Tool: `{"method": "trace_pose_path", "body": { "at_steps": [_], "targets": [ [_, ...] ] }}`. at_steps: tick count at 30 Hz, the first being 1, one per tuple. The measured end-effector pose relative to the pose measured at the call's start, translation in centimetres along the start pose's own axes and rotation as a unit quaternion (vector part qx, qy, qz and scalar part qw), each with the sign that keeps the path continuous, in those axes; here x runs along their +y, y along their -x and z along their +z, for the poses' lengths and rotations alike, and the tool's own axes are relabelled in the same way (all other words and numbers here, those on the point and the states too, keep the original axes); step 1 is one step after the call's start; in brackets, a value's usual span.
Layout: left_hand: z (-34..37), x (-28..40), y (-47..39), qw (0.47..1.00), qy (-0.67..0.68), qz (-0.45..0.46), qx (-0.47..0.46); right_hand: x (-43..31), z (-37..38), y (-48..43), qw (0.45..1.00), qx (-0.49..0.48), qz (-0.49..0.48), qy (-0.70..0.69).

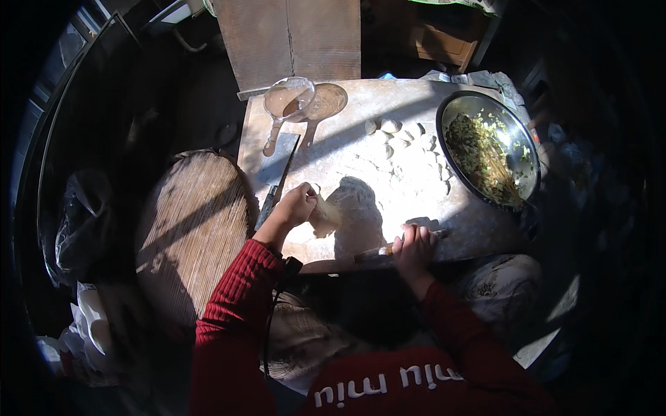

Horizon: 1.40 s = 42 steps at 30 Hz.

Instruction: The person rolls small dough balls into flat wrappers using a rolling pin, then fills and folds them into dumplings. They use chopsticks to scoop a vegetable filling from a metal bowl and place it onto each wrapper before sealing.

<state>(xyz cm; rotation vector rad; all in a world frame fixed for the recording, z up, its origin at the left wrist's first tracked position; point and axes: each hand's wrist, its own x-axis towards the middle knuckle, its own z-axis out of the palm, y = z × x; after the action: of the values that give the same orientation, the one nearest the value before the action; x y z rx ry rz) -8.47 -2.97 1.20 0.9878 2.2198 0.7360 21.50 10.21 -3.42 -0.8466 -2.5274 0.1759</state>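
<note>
Between the fingers of my left hand [299,204] hangs a thin, floppy piece of dough [326,217], lifted at its edge above the floured wooden board [317,252]. My right hand [414,247] rests closed over a wooden rolling pin [372,253] near the board's front edge. Several small pieces of dough [390,126] lie scattered on flour at the right of the board; bright sunlight washes out some of them. A cleaver [278,158] lies left of my left hand, its dark handle pointing toward me.
A metal bowl [530,140] of chopped filling [476,151] stands at the board's right, with wooden chopsticks [502,174] in it. Behind the cleaver sits a clear scoop-like vessel with a handle [274,132]. A round stalk tray [195,234] is at the left. Dark clutter fills both sides.
</note>
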Motion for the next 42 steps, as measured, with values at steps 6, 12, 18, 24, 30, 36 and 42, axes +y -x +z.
{"method": "trace_pose_path", "body": {
  "at_steps": [6,12,18,24,30,36,42],
  "targets": [
    [0.6,1.4,-0.4,0.966,-0.203,0.091,0.134,0.8,0.4,-0.1,1.000,-0.027,0.003,-0.013],
    [5.9,10.1,-10.7,0.961,-0.230,0.152,0.012,1.1,0.4,-0.3,0.998,0.007,-0.014,-0.059],
    [10.1,12.6,-17.3,0.996,-0.077,0.023,0.043,1.2,-0.4,-0.6,0.998,-0.021,-0.006,-0.067],
    [7.9,10.9,-12.5,0.956,-0.237,0.174,-0.001,1.3,-0.1,-0.4,0.996,-0.014,-0.002,-0.086],
    [9.9,11.0,-2.9,0.951,-0.227,0.152,-0.143,1.3,0.2,-0.4,0.995,0.037,-0.004,-0.089],
    [10.9,10.6,0.7,0.968,-0.161,0.148,-0.121,1.2,0.1,-0.6,0.989,0.126,-0.035,-0.069],
    [11.2,10.1,1.1,0.944,-0.051,0.313,-0.089,1.0,0.0,-1.2,0.998,-0.001,0.022,-0.055]
  ]
}}
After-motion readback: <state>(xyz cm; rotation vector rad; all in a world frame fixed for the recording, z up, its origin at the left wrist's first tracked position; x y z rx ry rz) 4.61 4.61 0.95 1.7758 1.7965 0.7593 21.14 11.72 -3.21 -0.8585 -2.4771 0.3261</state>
